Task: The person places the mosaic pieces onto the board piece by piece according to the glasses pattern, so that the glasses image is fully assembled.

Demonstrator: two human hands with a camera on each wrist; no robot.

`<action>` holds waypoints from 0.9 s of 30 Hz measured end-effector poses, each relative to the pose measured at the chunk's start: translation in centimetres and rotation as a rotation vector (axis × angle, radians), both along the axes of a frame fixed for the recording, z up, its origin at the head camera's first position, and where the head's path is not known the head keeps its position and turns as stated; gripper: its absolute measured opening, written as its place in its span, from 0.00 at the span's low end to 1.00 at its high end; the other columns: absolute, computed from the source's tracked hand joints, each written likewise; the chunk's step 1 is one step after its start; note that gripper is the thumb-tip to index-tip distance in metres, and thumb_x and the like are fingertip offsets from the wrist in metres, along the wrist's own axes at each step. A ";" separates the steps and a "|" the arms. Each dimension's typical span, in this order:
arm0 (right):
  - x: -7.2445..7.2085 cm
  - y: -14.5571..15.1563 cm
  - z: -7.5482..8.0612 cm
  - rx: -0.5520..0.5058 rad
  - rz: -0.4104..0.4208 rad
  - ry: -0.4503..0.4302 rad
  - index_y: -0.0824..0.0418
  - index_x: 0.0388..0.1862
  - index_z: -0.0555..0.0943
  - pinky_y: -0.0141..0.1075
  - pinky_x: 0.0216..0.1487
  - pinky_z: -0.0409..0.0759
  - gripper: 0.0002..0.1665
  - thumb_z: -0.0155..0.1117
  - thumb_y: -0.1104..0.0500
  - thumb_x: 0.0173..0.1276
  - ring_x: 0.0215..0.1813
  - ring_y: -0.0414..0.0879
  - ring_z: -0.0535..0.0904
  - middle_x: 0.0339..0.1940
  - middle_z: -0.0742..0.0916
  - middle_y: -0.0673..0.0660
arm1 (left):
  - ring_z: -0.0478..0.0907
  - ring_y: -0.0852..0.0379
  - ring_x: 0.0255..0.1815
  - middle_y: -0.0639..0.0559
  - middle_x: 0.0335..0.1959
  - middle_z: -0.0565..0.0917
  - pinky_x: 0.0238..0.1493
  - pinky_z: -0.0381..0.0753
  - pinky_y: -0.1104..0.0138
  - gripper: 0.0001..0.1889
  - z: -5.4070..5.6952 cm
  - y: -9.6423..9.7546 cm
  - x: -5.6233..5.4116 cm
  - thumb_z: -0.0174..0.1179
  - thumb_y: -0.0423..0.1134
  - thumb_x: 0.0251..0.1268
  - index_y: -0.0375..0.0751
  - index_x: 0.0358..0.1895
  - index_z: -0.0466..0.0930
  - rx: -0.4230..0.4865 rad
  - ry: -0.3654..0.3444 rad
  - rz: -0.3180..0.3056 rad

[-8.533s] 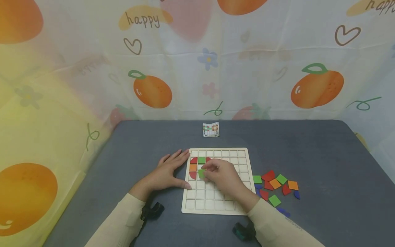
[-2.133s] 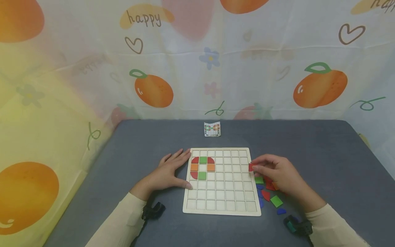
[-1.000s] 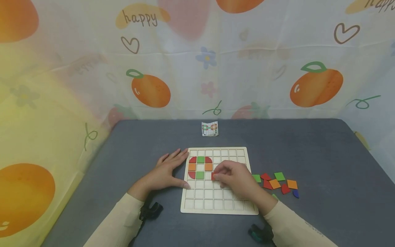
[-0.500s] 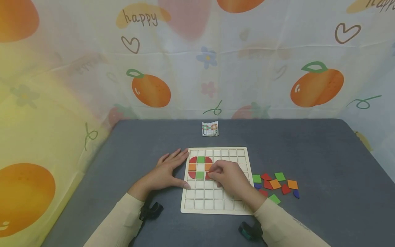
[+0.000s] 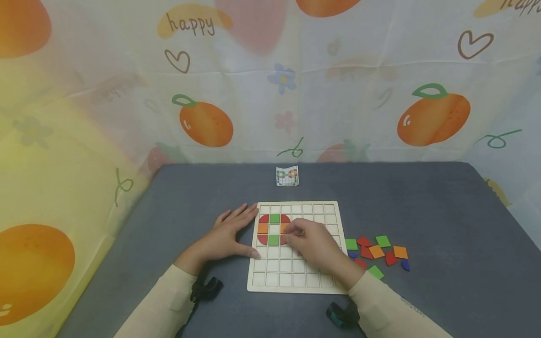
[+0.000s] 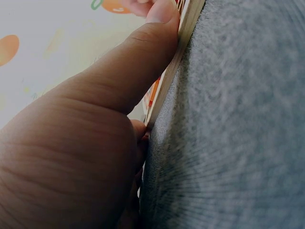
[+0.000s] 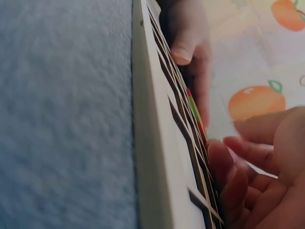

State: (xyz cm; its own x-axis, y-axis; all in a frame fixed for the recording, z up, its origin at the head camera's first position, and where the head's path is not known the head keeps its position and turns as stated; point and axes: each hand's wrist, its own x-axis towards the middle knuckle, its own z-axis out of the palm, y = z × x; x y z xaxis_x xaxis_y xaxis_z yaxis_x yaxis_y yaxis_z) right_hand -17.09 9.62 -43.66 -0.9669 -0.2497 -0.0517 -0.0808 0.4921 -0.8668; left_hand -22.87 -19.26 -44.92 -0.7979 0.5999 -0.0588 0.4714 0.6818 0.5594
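Observation:
A pale wooden grid board (image 5: pixel 280 280) lies on the table. In its upper left, red quarter-round tiles sit at the corners of a small ring, with green tiles (image 5: pixel 274 218) and orange tiles (image 5: pixel 263 228) between them. The thumb and fingers of my right hand (image 5: pixel 314 241) pinch the red quarter-round tile (image 5: pixel 282 240) at the ring's lower right corner, partly covering it. My left hand (image 5: pixel 224 239) rests spread along the board's left edge, fingertips at the upper corner and thumb lower down. In the left wrist view, the thumb (image 6: pixel 143 52) lies over the board's edge.
Right of the board lie several loose tiles, among them an orange square (image 5: pixel 400 252), a green square (image 5: pixel 382 241) and a blue quarter-round (image 5: pixel 405 265). A small pattern card (image 5: pixel 287 176) lies behind the board. A printed cloth (image 5: pixel 346 94) hangs behind the table.
My right hand has brought a red tile leftward from the loose pile into the ring's lower right cell. An orange tile joined the ring's right side earlier. My left hand has stayed put.

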 end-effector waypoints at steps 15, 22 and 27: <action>-0.1 2.1 0.4 -0.225 0.094 -0.013 0.62 0.57 0.87 0.48 0.47 0.81 0.20 0.62 0.47 0.87 0.41 0.53 0.84 0.41 0.90 0.57 | 0.40 0.45 0.90 0.56 0.90 0.52 0.80 0.35 0.36 0.65 0.1 0.0 0.0 0.80 0.69 0.54 0.46 0.90 0.55 0.009 -0.009 -0.008; -0.3 3.6 0.7 -0.323 0.109 0.018 0.69 0.62 0.84 0.46 0.50 0.84 0.23 0.53 0.51 0.91 0.46 0.57 0.86 0.46 0.88 0.60 | 0.40 0.46 0.90 0.56 0.90 0.51 0.80 0.36 0.37 0.65 0.0 0.0 0.1 0.80 0.70 0.54 0.46 0.90 0.54 0.013 -0.008 -0.014; -0.4 4.9 0.7 -0.391 0.106 0.051 0.74 0.63 0.82 0.45 0.51 0.85 0.26 0.48 0.52 0.93 0.48 0.60 0.87 0.49 0.88 0.62 | 0.39 0.46 0.90 0.56 0.90 0.51 0.80 0.35 0.37 0.66 -0.1 -0.1 0.1 0.80 0.71 0.54 0.46 0.90 0.54 0.016 -0.003 -0.016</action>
State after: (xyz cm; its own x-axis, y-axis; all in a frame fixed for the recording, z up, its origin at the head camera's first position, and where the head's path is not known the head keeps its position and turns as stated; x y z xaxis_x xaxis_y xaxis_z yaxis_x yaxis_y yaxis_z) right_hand -17.48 14.57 -42.99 -0.9337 -0.3393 0.1143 -0.1609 0.1126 -0.9805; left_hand -22.79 -19.38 -45.04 -0.7880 0.6135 -0.0512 0.4806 0.6650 0.5717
